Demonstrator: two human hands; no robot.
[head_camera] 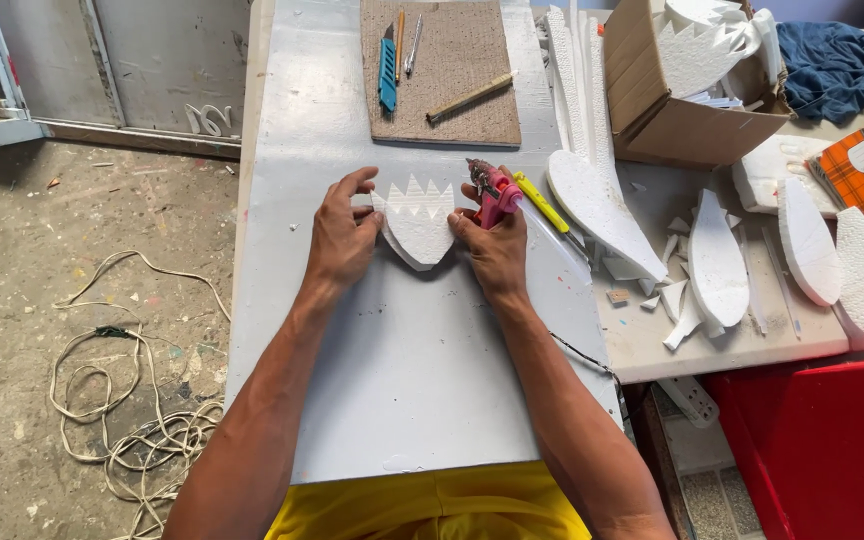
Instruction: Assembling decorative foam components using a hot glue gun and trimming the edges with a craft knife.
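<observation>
Pressing down on a white foam cut-out, shield-shaped with a zigzag crown edge, the person works at the grey tabletop; head view only. Left hand lies at the cut-out's left edge, fingers spread and curled, thumb on the foam, nothing gripped. Right hand sits at the cut-out's right edge, closed round a pink glue gun, nozzle pointing away from the person, just above the foam's right corner; a yellow glue stick juts out behind the gun. Progress, judged: the piece is already cut to shape, zigzag finished; it looks like two layers stacked, glue likely on or going on, not sure; no glue bead visible. Beyond the cut-out lies a brown board with a blue utility knife. Right of the cut-out: foam leaf shapes, offcuts, a cardboard box holding more toothed foam, so further pieces probably remain.
</observation>
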